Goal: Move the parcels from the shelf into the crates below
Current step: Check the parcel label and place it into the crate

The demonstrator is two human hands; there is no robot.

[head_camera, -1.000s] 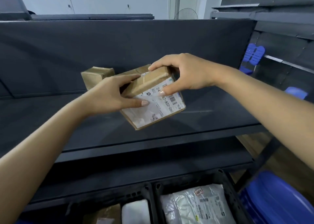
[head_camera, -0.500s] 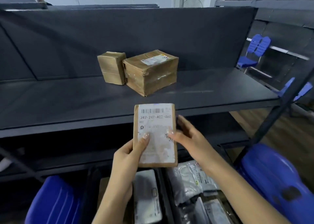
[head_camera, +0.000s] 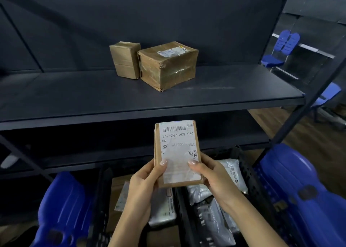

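Note:
A flat brown parcel (head_camera: 177, 147) with a white barcode label faces me, held upright below the shelf's front edge. My left hand (head_camera: 144, 186) grips its lower left side, thumb on the label. My right hand (head_camera: 211, 175) grips its lower right side the same way. On the dark shelf (head_camera: 74, 96) stand two more parcels: a small brown box (head_camera: 125, 60) and, touching its right side, a larger taped box (head_camera: 168, 65). Beneath my hands are two black crates: the left crate (head_camera: 102, 200) holds flat parcels, the right crate (head_camera: 249, 175) holds grey plastic mailers (head_camera: 211, 209).
Blue plastic chairs stand at the lower left (head_camera: 61, 209) and lower right (head_camera: 299, 190), close beside the crates. Another blue chair (head_camera: 280, 48) is behind the shelf's right end. A slanted black brace (head_camera: 307, 100) runs down on the right over a wooden floor.
The flat parcel came off the shelf and down in front of it, turned label-up. Both hands now hold its lower edge a little lower, over the crates.

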